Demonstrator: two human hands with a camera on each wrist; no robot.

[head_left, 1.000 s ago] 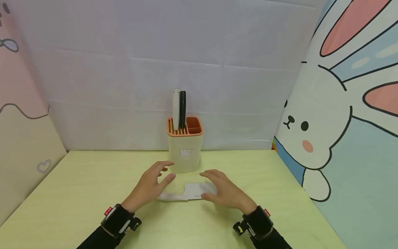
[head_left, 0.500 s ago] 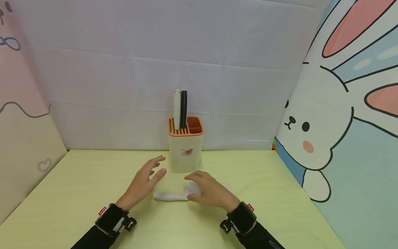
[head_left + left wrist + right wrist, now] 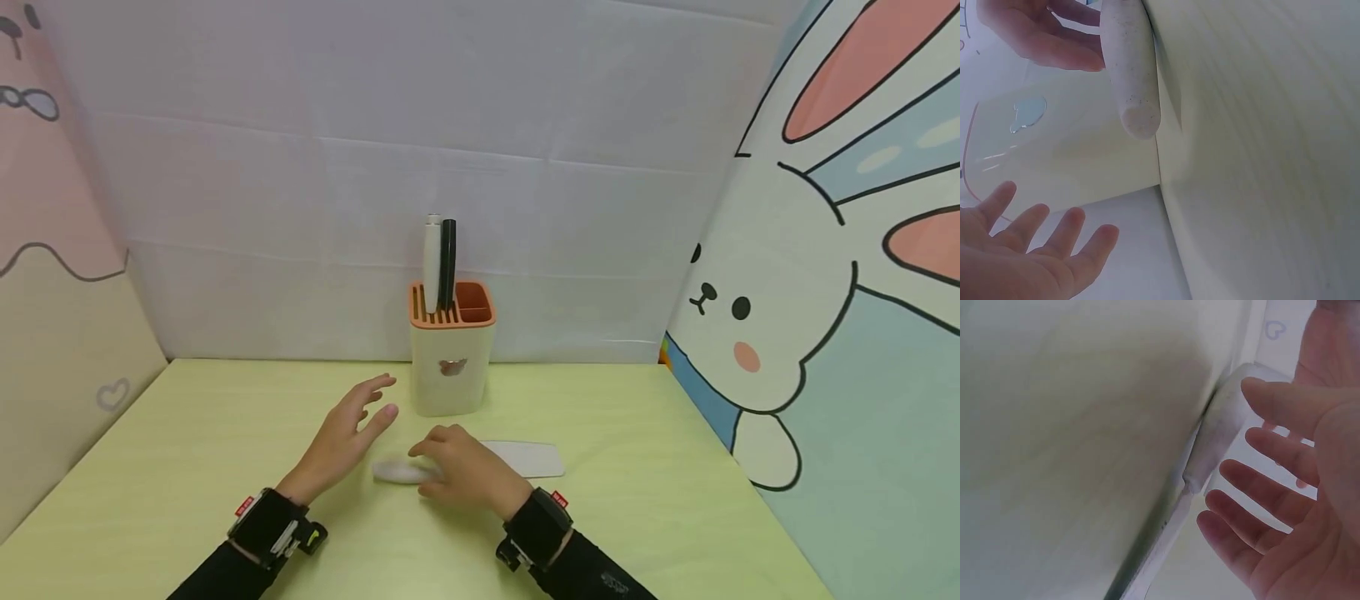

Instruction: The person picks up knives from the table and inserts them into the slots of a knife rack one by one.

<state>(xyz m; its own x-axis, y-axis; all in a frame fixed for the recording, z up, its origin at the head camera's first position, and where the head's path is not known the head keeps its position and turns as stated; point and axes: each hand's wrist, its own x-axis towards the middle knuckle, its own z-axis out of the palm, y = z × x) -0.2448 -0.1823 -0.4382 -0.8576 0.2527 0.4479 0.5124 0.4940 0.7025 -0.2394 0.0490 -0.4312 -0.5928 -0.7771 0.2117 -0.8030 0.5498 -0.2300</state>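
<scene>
A white cleaver (image 3: 528, 459) lies on the pale yellow table, its blade to the right and its thick handle (image 3: 1132, 69) to the left. My right hand (image 3: 468, 471) is over the inner end of that handle, hiding where blade and handle join in the head view. Seen from the right wrist, the loosely bent fingers (image 3: 1266, 494) and the thumb reach around the handle without closing on it. My left hand (image 3: 337, 437) hovers left of the cleaver, fingers spread and relaxed, holding nothing.
Behind the hands stands a cream knife block (image 3: 452, 387) with an orange slotted top. A white-handled tool (image 3: 432, 262) and a black-handled one (image 3: 447, 262) stick up from its slots. A white sheet (image 3: 300, 208) hangs behind the table; cartoon-printed panels flank both sides.
My right hand has moved left along the cleaver, from over its blade to the handle, uncovering the blade. My left hand has drawn back slightly to the left.
</scene>
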